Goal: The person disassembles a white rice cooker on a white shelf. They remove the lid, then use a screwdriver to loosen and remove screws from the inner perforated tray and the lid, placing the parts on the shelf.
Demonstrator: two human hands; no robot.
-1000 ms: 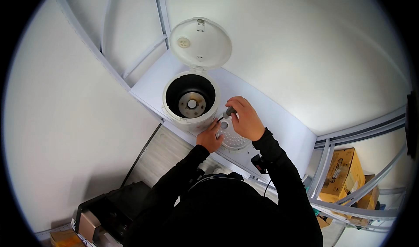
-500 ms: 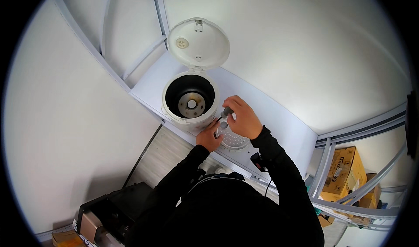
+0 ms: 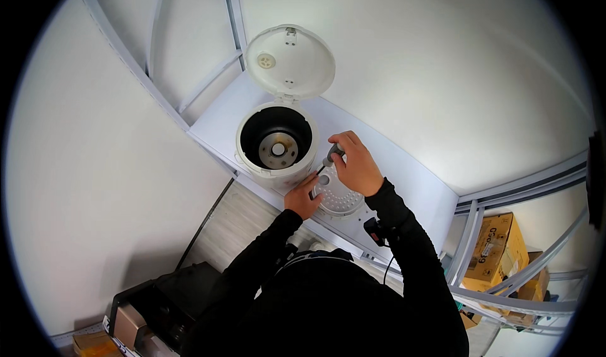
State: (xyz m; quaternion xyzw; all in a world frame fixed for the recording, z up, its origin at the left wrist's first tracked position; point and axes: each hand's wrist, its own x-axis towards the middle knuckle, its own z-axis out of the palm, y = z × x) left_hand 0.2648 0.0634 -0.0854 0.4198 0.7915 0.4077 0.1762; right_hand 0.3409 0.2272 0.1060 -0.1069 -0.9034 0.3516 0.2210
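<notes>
From where I'm standing, the right hand (image 3: 358, 168) is gripping a screwdriver (image 3: 336, 151), its fingers curling closed around the grey handle while the shaft is slanting down to the left, toward the other hand. The left hand (image 3: 302, 200) is lying low beside the rice cooker (image 3: 268, 178), fingers stretching forward together and thumb sitting a little apart; the fingertips are meeting the area by the screwdriver's tip, and I can't tell whether they are pinching anything there. The cooker is standing upright on the white tabletop (image 3: 404, 183), just left of the hands, its lid (image 3: 297, 67) swinging up and back and its dark inside showing a metal plate (image 3: 268, 157). Just under the right hand, a round perforated tray (image 3: 344, 200) is lying on the tabletop, partly hiding behind the fingers
</notes>
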